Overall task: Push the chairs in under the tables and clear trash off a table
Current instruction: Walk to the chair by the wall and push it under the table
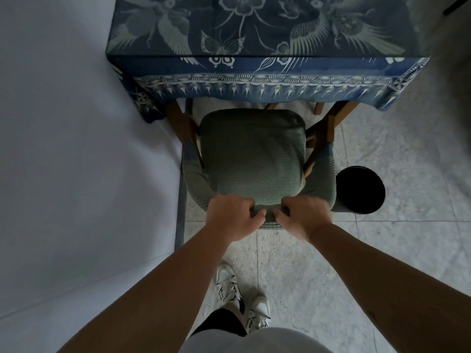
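A chair (251, 156) with a grey-green fabric cover and wooden legs stands in front of me, its seat front just under the hanging edge of the table. The table (254, 80) wears a blue cloth printed with white birds, butterflies and flowers. My left hand (233, 216) and my right hand (302, 216) both grip the top of the chair's curved backrest, side by side, fingers curled over the fabric. No trash shows on the visible part of the table top.
A white wall (76, 149) runs close along the left of the chair and table. A black round bin (360, 191) stands on the tiled floor right beside the chair's right side. My white shoes (242, 304) are behind the chair.
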